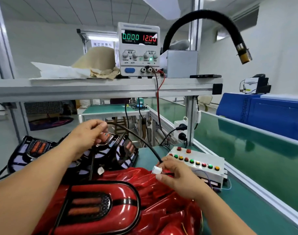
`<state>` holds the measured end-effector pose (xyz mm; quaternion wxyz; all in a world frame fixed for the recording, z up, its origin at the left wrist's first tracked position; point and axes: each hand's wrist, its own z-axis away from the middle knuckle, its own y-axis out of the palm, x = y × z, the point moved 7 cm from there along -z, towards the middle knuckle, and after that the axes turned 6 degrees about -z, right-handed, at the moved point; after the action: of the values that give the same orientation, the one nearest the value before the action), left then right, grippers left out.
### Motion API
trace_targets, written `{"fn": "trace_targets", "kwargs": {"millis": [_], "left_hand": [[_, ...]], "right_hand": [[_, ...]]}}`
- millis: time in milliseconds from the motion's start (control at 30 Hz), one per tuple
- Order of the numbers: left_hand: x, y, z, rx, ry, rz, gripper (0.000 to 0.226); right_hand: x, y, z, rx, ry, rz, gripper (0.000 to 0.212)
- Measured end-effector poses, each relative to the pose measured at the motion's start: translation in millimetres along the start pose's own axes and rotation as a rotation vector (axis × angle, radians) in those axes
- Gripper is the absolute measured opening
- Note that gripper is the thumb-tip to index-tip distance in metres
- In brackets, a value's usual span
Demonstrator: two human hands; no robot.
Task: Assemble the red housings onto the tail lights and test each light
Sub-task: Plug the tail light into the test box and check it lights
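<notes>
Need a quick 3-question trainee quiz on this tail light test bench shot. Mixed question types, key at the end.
1. True or false: the green readout on the power supply shows 0.000.
2. What does the right hand pinch? A) a white connector B) a screwdriver C) a knob
3. Fill in: the left hand grips a black ____ that runs to the right hand.
Key: 1 true; 2 A; 3 cable.
</notes>
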<state>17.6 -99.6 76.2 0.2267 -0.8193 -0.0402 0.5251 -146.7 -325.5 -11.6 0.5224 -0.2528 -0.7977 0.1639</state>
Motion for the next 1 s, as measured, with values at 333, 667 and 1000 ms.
{"fn": "trace_targets", "kwargs": {"millis": [333, 667, 1000], "left_hand": [[-116, 112, 95, 0.111, 0.901, -0.748, 0.063], [-76, 100, 63, 0.203, 0.54, -0.924, 0.022], [-81, 110, 96, 0.063, 0.661, -0.945, 0.039]], "right_hand": [[18, 1, -2, -0.136, -0.173, 0.084, 0.009], [6, 20, 2, 0.081, -0.077, 0.176, 0.019], [6, 21, 3, 0.058, -0.058, 0.083, 0.016]]}}
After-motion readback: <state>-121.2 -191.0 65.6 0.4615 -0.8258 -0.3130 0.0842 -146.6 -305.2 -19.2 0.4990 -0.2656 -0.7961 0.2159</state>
